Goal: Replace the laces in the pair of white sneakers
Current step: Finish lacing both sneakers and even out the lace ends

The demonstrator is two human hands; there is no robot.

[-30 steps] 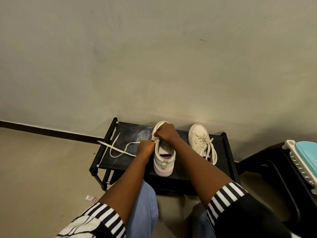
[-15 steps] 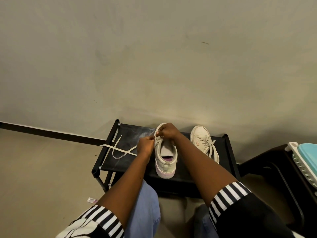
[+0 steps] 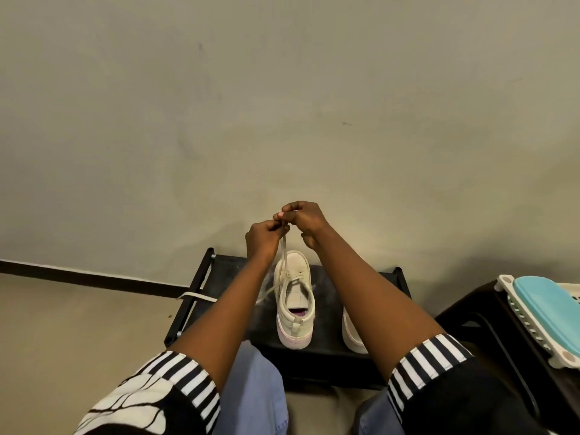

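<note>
On a low black fabric-topped rack (image 3: 201,293) set against a plain beige wall (image 3: 282,105), a white high-top sneaker with a pale pink sole (image 3: 293,309) is stood upright, its heel turned toward the camera and its toe toward the wall. Above the toe of this sneaker, the left hand (image 3: 262,238) and the right hand (image 3: 303,218) are raised and brought together so that their fingertips touch. A flat cream shoelace (image 3: 284,251) is pinched at its upper end where the curled fingers of both hands meet, and it is drawn taut from there straight down to the eyelets at the front of the sneaker. A second strand of the same lace is seen running from the eyelets toward the left, passing behind the left forearm; its free end (image 3: 196,296) is laid across the left bar of the rack and out over the floor.

The second white sneaker (image 3: 353,335) is placed to the right of the first on the same rack, and only its heel and sole are shown beside the right forearm. A black skirting strip (image 3: 78,277) is run along the foot of the wall. At the right edge, a white slatted basket with a turquoise lid (image 3: 546,309) is rested on a dark stand (image 3: 470,318). Striped cuffs and blue trousers are visible at the bottom.
</note>
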